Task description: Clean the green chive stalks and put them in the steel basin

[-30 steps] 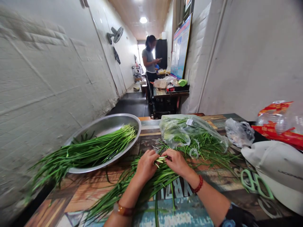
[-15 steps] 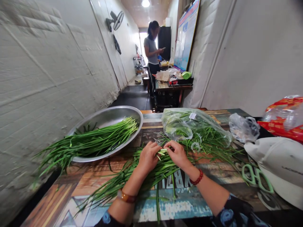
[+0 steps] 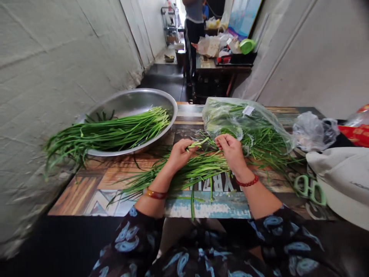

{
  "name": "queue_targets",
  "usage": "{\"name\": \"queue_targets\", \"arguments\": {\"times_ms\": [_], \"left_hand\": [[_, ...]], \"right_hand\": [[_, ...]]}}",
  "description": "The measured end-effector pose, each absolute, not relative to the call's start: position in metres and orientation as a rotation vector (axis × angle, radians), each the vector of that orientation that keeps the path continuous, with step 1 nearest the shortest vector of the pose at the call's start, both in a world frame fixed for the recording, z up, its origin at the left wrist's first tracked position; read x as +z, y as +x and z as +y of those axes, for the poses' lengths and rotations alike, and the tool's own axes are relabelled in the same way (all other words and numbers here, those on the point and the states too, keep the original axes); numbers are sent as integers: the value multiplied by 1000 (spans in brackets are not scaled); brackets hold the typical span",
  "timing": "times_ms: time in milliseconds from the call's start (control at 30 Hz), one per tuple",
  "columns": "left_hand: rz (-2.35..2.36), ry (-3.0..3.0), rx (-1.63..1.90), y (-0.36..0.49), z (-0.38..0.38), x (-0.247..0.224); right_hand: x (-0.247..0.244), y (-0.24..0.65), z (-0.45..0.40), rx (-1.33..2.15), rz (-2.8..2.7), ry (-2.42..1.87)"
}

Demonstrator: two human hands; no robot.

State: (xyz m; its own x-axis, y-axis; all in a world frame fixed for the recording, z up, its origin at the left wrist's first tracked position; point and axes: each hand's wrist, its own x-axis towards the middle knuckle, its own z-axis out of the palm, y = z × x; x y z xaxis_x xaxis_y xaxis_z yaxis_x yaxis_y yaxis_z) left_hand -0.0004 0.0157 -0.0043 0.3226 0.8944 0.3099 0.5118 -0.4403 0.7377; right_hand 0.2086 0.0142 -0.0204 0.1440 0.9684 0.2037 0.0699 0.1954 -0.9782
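green stalks (image 3: pixel 201 144) in hand, work seems only partly done

at the left of the frame, a metal basin (image 3: pixel 135 103) holds a thick bunch (image 3: pixel 123 132), its pale ends lying together and its leaf tips hanging over the rim; i judge this to be the finished part. near the centre, the left hand (image 3: pixel 181 153) pinches a few green stalks between thumb and fingers, pale ends pointing to the right. below it, a loose pile (image 3: pixel 198 167) lies on the table (image 3: pixel 72 200), probably not done yet. just right of centre, the right hand (image 3: pixel 230 150) has thumb and fingertips pressed together, apart from these stalks; whether a small scrap is between them, i cannot tell. behind it, a clear bag (image 3: pixel 223 109) covers more greens (image 3: pixel 261 140), which seem to be left also. at the right, green-handled scissors (image 3: pixel 316 193) lie beside a pale cap (image 3: pixel 343 173), unused at this moment.
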Motion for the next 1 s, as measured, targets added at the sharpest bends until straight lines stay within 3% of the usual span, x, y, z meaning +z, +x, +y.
{"name": "queue_targets", "arguments": {"times_ms": [200, 433, 700, 1000], "left_hand": [[1106, 1779, 881, 4, 9, 1], [1065, 1900, 829, 6, 10, 1], [1022, 2026, 749, 6, 10, 1], [1056, 2098, 740, 5, 8, 0]], "right_hand": [[-20, 192, 3, 961, -1453, -1111], [-16, 194, 2, 598, -1661, -1113], [-14, 193, -2, 497, -1812, -1007], [-8, 195, -8, 1015, -1662, -769]]}}
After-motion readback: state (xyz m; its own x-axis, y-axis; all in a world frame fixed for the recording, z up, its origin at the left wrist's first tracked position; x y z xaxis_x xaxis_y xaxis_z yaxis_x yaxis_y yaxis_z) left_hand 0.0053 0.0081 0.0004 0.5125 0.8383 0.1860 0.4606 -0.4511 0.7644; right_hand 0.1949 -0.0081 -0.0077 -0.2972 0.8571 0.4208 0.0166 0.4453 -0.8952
